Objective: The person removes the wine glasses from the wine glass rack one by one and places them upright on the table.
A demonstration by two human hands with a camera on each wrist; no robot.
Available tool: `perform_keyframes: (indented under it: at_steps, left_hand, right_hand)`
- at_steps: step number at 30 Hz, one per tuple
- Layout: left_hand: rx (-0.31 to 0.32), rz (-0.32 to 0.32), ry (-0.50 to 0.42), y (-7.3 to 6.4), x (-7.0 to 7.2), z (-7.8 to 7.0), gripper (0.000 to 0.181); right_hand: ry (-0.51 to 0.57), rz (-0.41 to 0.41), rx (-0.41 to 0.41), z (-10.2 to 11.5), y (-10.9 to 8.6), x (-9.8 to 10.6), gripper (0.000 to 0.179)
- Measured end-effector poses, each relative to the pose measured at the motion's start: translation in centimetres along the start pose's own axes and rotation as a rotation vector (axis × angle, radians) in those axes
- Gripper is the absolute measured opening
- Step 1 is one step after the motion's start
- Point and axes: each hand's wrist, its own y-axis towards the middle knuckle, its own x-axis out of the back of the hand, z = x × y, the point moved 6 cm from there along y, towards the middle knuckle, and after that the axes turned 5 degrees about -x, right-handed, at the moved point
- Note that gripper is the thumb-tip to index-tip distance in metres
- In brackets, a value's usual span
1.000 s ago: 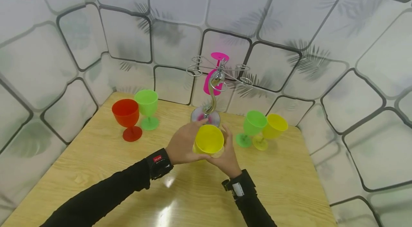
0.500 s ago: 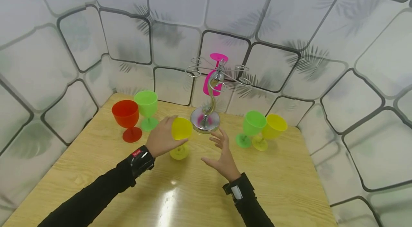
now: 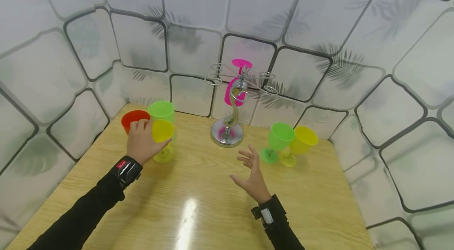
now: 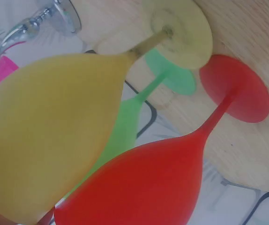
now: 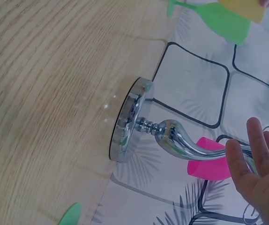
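Note:
At the table's left side my left hand (image 3: 143, 143) holds a yellow plastic goblet (image 3: 164, 128) by its bowl, fingers round it and thumb across the front. The goblet is upright, in front of a light green goblet (image 3: 161, 109) and beside a red goblet (image 3: 133, 119). My fingers hide part of the red one. In the left wrist view, the yellow bowl (image 4: 55, 131) fills the near side, and its foot overlaps the green goblet's foot. My right hand (image 3: 252, 177) is held over the middle right with fingers spread and nothing in it.
A chrome goblet rack (image 3: 227, 135) with wire rings stands at the back centre. A pink goblet (image 3: 232, 98) hangs upside down on it. Another green goblet (image 3: 280, 137) and a yellow goblet (image 3: 304, 140) stand together at the right. Patterned walls enclose the wooden table (image 3: 205, 194).
Both hands were at the yellow goblet in the middle. The right hand let go, and the left hand carried the goblet left to the red and green goblets.

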Motion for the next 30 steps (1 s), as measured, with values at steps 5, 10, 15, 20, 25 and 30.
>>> perform_keyframes:
  at_steps: [5, 10, 15, 20, 25, 30]
  left_hand:
    - [-0.003, -0.052, 0.046, 0.2, 0.4, 1.3, 0.080]
    - [0.014, -0.058, 0.008, 0.2, 0.6, 1.6, 0.083]
    - [0.003, -0.092, -0.036, 0.4, 0.8, 0.7, 0.093]
    - [-0.114, -0.102, -0.094, 0.4, 0.6, -3.4, 0.082]
    - [-0.341, 0.033, -0.233, 0.3, -0.3, -10.1, 0.059]
    - [-0.492, 0.195, -0.389, -0.8, -1.5, -15.6, 0.044]
  right_hand:
    - [-0.001, 0.000, -0.004, 0.1, 0.2, -0.4, 0.099]
    - [-0.004, -0.002, 0.002, 0.3, 0.3, -0.7, 0.098]
    - [-0.050, -0.020, 0.050, 1.3, 0.4, -0.2, 0.095]
    - [-0.184, -0.101, 0.244, 4.0, 1.6, 3.6, 0.090]
    - [-0.394, -0.076, 0.395, 9.5, 6.9, 9.6, 0.066]
    - [-0.605, 0.131, 0.381, 13.8, 16.4, 11.7, 0.034]
